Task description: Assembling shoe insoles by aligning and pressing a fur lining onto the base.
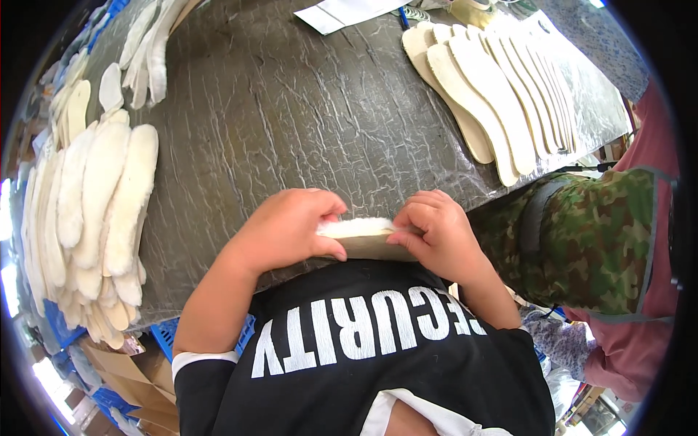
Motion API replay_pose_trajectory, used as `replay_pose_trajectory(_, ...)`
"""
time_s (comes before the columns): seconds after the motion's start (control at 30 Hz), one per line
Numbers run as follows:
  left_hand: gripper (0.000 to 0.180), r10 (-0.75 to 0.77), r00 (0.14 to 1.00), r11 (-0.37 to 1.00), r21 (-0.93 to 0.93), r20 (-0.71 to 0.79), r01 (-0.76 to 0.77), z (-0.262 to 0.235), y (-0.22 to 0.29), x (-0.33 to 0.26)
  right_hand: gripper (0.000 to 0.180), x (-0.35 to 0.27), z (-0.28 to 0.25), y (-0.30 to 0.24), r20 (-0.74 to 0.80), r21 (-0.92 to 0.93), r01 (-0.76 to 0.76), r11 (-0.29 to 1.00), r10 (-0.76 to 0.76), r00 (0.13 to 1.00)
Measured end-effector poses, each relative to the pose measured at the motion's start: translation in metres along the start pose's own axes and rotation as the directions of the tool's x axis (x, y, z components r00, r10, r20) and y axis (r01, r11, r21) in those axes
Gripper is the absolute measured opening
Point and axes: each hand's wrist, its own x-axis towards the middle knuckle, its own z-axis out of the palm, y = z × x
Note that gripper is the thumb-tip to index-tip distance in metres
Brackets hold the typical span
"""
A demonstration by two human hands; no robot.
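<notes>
Fleece insole (361, 234) held between both hands at near edge of desk (291, 109).

From left: overlapping stack of fleece-faced insoles (102, 211) along left side of desk, fluffy side up. Left hand (287, 229) closed on left end of insole, thumb beneath, fingers curled over top. Right hand (435, 234) pinched shut on right end. Insole just above desk edge, close to black shirt (363, 349). Fanned row of plain beige insoles (494, 94) at far right. Camouflage sleeve (589, 232) of second person beside right hand.
</notes>
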Motion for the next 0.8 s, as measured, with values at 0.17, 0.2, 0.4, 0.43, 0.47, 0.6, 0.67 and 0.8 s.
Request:
replay_pose_trajectory(0.17, 0.029, -0.154, 0.984, 0.986, -0.048, 0.092, 0.158, -0.008, -0.004, -0.009, 0.023, 0.003, 0.002, 0.0, 0.053, 0.022, -0.066, 0.998, 0.065, 0.996)
replay_pose_trajectory(0.2, 0.029, -0.111, 0.991, 0.993, -0.041, 0.077, 0.115, -0.005, -0.006, -0.01, 0.023, 0.004, 0.003, -0.001, 0.053, 0.025, -0.065, 0.998, 0.063, 0.997)
replay_pose_trajectory(0.4, 0.031, -0.043, 0.999, 0.999, 0.029, 0.027, 0.042, -0.001, -0.003, -0.019, 0.019, 0.006, 0.013, -0.001, 0.133, -0.042, 0.036, 0.998, -0.03, 0.991)
replay_pose_trajectory(0.43, 0.032, -0.032, 0.999, 0.998, 0.054, 0.023, 0.03, 0.0, -0.005, -0.021, 0.019, 0.004, 0.013, 0.0, 0.138, -0.034, 0.035, 0.999, -0.03, 0.99)
replay_pose_trajectory(0.47, 0.032, -0.037, 0.999, 0.998, 0.057, 0.02, 0.036, -0.001, -0.005, -0.025, 0.019, 0.003, 0.013, -0.002, 0.14, -0.027, 0.039, 0.999, -0.035, 0.99)
replay_pose_trajectory(0.6, 0.031, 0.051, 0.999, 0.995, 0.084, -0.019, -0.049, 0.0, -0.007, -0.034, 0.02, 0.0, 0.013, -0.007, 0.128, -0.027, 0.086, 0.996, -0.082, 0.988)
replay_pose_trajectory(0.67, 0.029, 0.098, 0.994, 0.992, 0.08, -0.042, -0.094, 0.003, -0.01, -0.034, 0.021, 0.001, 0.013, -0.008, 0.103, -0.047, 0.131, 0.99, -0.126, 0.987)
replay_pose_trajectory(0.8, 0.022, 0.243, 0.96, 0.966, 0.13, -0.139, -0.225, 0.005, -0.011, -0.034, 0.021, 0.004, 0.013, -0.009, 0.061, -0.061, 0.16, 0.985, -0.156, 0.986)
